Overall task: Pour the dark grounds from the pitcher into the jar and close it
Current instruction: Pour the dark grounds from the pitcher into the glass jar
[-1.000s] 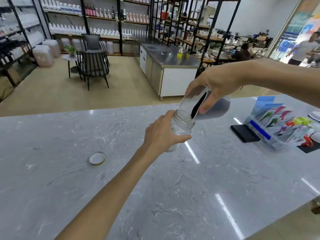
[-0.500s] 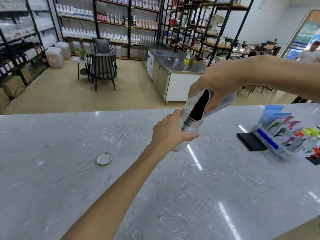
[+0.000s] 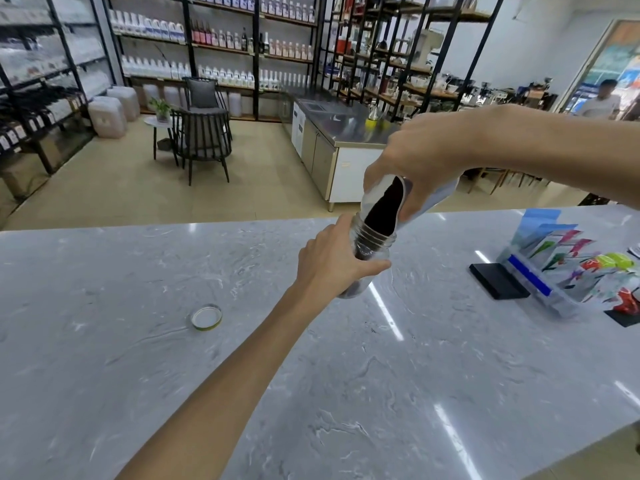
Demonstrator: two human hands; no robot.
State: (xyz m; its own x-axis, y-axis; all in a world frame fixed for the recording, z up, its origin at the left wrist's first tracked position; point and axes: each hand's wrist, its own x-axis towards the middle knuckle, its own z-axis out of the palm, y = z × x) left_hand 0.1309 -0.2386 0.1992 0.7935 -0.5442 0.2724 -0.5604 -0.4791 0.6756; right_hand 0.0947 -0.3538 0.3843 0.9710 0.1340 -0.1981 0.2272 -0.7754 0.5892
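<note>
A clear glass jar (image 3: 375,241) stands on the grey marble counter (image 3: 311,375), with my left hand (image 3: 334,259) wrapped around its body. Above it my right hand (image 3: 420,157) grips a metal pitcher (image 3: 379,195), tipped steeply with its spout over the jar's threaded mouth. Dark grounds (image 3: 382,211) slide down the pitcher's inside into the jar, and some show dark at the jar's neck. The jar's lid (image 3: 206,317), round with a yellowish rim, lies flat on the counter well to the left of the jar.
A black flat block (image 3: 498,280) and a clear box of colourful packets (image 3: 571,271) sit on the counter to the right. The counter's near edge runs diagonally at lower right. Beyond the counter are chairs, shelving and a steel cabinet; a person stands far right.
The pitcher has tipped further and the band of dark grounds flowing to the spout has widened. Grounds now show inside the jar. My left hand keeps its hold.
</note>
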